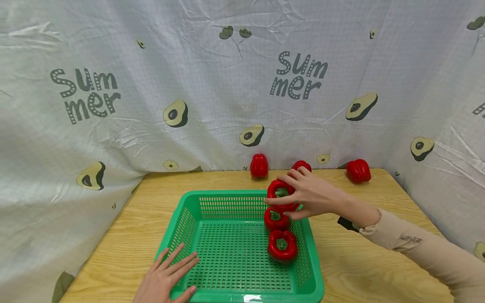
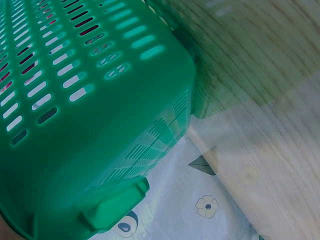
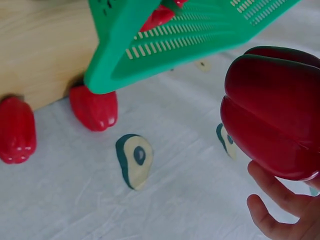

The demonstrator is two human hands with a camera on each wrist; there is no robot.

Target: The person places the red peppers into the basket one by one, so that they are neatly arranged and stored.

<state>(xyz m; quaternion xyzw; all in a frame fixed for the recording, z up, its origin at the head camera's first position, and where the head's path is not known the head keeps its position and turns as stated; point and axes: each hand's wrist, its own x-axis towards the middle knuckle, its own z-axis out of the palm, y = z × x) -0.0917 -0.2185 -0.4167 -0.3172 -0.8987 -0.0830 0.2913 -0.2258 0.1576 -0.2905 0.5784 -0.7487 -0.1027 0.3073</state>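
Observation:
My right hand (image 1: 303,193) holds a red bell pepper (image 1: 272,190) by its sides, its green stem showing, above the back right corner of a green plastic basket (image 1: 227,192). In the right wrist view that bell pepper (image 3: 275,115) looms large, with fingertips against its underside. Inside the basket, along the right wall, sit a red bell pepper (image 1: 275,225) and a nearer one (image 1: 282,252), both stem up. At the basket's front left, my left hand (image 1: 164,275) rests on the rim with spread fingers; it is out of sight in the left wrist view.
Behind the basket on the wooden table (image 1: 113,248) stands a red bell pepper (image 1: 259,165). Another bell pepper (image 1: 302,164) is partly hidden by my right hand. A third bell pepper (image 1: 358,171) lies at the back right. A printed cloth (image 1: 219,84) hangs around the table.

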